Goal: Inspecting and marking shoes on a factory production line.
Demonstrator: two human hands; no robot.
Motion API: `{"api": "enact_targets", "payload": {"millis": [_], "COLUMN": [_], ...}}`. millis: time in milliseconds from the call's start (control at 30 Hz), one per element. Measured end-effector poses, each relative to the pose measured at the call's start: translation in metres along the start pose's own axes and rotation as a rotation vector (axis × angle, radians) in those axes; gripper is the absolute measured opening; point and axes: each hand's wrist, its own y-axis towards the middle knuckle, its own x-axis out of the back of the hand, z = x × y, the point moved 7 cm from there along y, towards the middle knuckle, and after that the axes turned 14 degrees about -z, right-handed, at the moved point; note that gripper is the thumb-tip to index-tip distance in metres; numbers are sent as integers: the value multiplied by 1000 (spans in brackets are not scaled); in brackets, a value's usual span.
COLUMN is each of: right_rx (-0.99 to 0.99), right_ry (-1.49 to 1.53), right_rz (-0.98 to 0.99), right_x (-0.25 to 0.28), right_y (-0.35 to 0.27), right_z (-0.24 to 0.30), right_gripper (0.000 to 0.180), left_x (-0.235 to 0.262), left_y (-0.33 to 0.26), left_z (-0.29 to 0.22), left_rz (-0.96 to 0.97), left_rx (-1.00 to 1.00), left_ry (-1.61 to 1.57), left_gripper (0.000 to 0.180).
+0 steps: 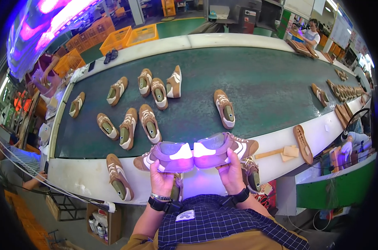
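Observation:
My left hand (162, 180) grips a brown sneaker (166, 156) with white trim, its toe pointing left. Mirroring it, my right hand (230, 174) holds a matching sneaker (222, 151), toe to the right. The two white heels face each other at the middle, almost touching, under violet light. Both shoes are raised over the belt's white near edge (205, 183). Beyond my right wrist a similar sneaker (250, 175) stands partly hidden, and part of another sneaker (177, 187) shows beside my left wrist. One more sneaker (119, 177) rests on the edge to the left.
Several brown sneakers (149, 123) stand on the green conveyor belt (264, 75). A shoe sole (302, 143) and a wooden-handled brush-like tool (276, 153) lie on the right edge. Yellow crates (143, 35) are stacked behind. A co-worker's gloved hand (346, 150) is at far right.

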Motion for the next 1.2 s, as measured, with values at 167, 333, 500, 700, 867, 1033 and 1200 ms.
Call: {"api": "enact_targets", "payload": {"millis": [167, 333, 500, 700, 867, 1033, 1200], "right_rx": [-5, -8, -12, 49, 113, 125, 132], "right_ry": [14, 17, -16, -33, -76, -80, -85], "right_rz": [-20, -24, 1, 8, 9, 10, -21], "right_x": [2, 3, 5, 6, 9, 7, 7], "right_y": [1, -2, -3, -6, -3, -4, -7], "right_z": [-1, 0, 1, 12, 18, 21, 21], "right_gripper": [42, 41, 43, 42, 41, 40, 41], "left_x": [1, -1, -2, -4, 2, 6, 3], "left_y": [3, 1, -6, -9, -5, -2, -5], "left_z": [3, 4, 0, -4, -5, -3, -3], "left_rz": [0, 7, 8, 36, 44, 48, 48], "left_rx": [18, 11, -22, -74, -90, -82, -84], "left_ry": [3, 18, 56, 116, 130, 149, 174], "left_gripper": [42, 42, 42, 39, 42, 48, 48]}}
